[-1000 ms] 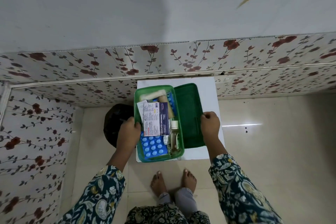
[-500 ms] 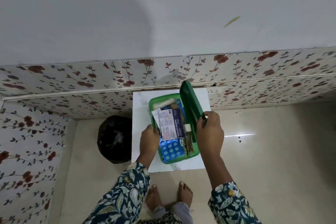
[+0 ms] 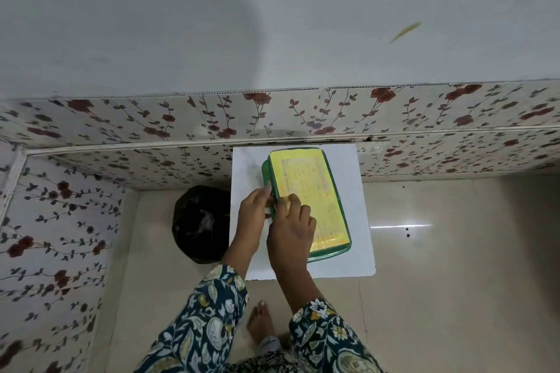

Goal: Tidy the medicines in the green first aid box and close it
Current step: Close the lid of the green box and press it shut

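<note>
The green first aid box (image 3: 331, 253) lies on the small white table (image 3: 360, 179) with its lid down. A yellow printed label (image 3: 312, 188) covers the lid's top, and the medicines inside are hidden. My left hand (image 3: 253, 209) pinches the box's left edge near the middle. My right hand (image 3: 292, 228) rests on the lid's left side, fingers curled over the same edge, touching my left hand.
A black bag (image 3: 200, 221) sits on the floor just left of the table. Flower-patterned wall panels (image 3: 121, 127) run behind the table and along the left. Beige floor tiles (image 3: 454, 251) stretch to the right. My bare foot (image 3: 260, 321) is below the table.
The lid swung from lying flat on the right, through upright, down onto the box. My right hand followed it to the left edge. The medicines are now covered.
</note>
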